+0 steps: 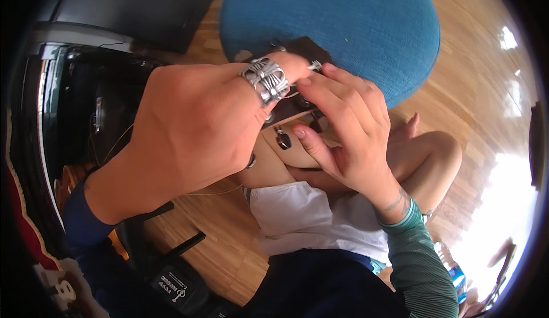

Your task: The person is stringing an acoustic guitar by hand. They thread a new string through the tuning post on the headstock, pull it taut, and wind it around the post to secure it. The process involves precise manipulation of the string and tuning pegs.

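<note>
Against a blue pouf [349, 21], headstock [309, 49] work looks unfinished, a string [293, 94] slack; right hand [355, 118] loosely open, left hand's [189, 118] grip unclear.

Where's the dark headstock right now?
In the head view, the dark headstock is just above centre, partly hidden by the left hand and right hand, overlapping the lower edge of the blue round stool.

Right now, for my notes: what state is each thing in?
Left hand: bent, grip partly hidden
Right hand: open, thumb apart from fingers
Headstock: partly covered by hands
Peg: attached
String: slack, curved
Ring: worn, left hand
Stool: upright
Bottle: fill unclear
</note>
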A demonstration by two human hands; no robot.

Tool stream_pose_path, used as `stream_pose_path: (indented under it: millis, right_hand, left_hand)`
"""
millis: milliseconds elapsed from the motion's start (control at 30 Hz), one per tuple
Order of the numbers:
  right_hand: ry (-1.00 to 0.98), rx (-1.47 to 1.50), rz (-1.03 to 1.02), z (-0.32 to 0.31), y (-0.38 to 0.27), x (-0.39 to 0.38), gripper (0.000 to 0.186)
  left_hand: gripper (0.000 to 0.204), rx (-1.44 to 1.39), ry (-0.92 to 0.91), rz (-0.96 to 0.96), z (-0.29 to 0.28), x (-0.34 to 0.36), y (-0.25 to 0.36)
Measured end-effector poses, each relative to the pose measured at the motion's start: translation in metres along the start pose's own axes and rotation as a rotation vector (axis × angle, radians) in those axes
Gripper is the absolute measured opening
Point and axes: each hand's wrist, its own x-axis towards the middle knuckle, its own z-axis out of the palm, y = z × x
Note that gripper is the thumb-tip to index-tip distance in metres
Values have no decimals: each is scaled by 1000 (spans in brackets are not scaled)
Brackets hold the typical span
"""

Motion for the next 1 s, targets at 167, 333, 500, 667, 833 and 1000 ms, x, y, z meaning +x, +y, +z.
stream_pose_path:
  millis: [167,333,500,667,833,1000]
  right_hand:
    - [-38,53,40,-3,-7,6,44]
    - [-3,50,47,0,-4,2,50]
    - [21,73,37,2,-2,2,48]
    - [28,136,16,2,1,2,49]
    - [39,159,4,-1,12,-5,51]
    - [95,309,35,-3,8,-6,44]
  left_hand:
    - [7,-57,36,-53,-13,-10,-2]
    - [12,-167,-7,-144,-13,-15,-5]
    - [20,-123,-113,-63,-19,-26,-14]
    - [23,-179,-134,-74,-24,-26,-12]
    - [24,-271,-147,-94,-17,-20,-10]
    - [22,-247,-130,-52,-19,-23,-12]
